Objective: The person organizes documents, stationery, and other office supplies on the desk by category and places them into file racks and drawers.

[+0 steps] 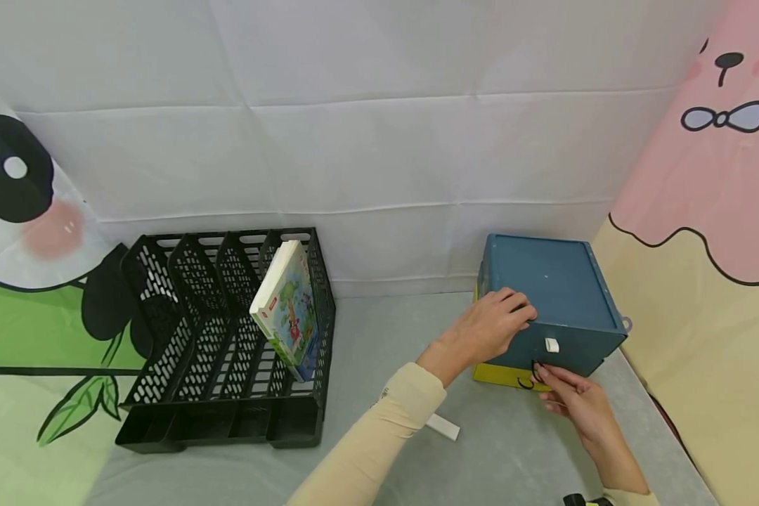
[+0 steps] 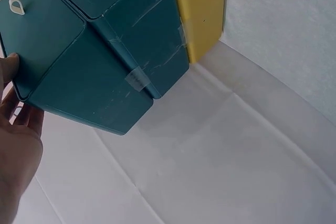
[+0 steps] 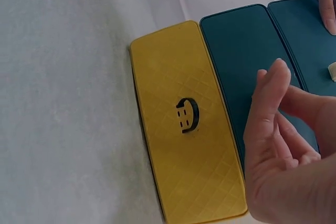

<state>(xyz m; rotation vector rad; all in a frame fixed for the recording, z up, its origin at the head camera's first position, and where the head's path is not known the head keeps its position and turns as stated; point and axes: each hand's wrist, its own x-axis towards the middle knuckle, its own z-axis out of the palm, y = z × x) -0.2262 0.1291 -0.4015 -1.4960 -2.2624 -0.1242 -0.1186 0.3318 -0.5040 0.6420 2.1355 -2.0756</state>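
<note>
A small drawer unit [image 1: 540, 277] stands at the right, with two teal drawers stacked over a yellow drawer [image 3: 184, 156]. My left hand [image 1: 496, 320] rests at its top front edge, with the thumb [image 2: 9, 67] against the front of the top teal drawer [image 2: 39, 30] and the fingers over the edge. That drawer carries a white loop tab [image 1: 552, 345]. My right hand [image 1: 575, 404] is at the front of the middle teal drawer [image 3: 231, 51], pinching a black loop handle [image 1: 535, 367]. In the right wrist view the hand hides this handle. Another black loop [image 3: 195, 115] is on the yellow drawer.
To the left stands a black mesh organizer [image 1: 221, 404] with several slots, holding upright books [image 1: 291, 309] in its right slot. A white strip [image 1: 443, 426] lies on the grey table beneath my left forearm. White cloth [image 1: 386, 154] hangs behind.
</note>
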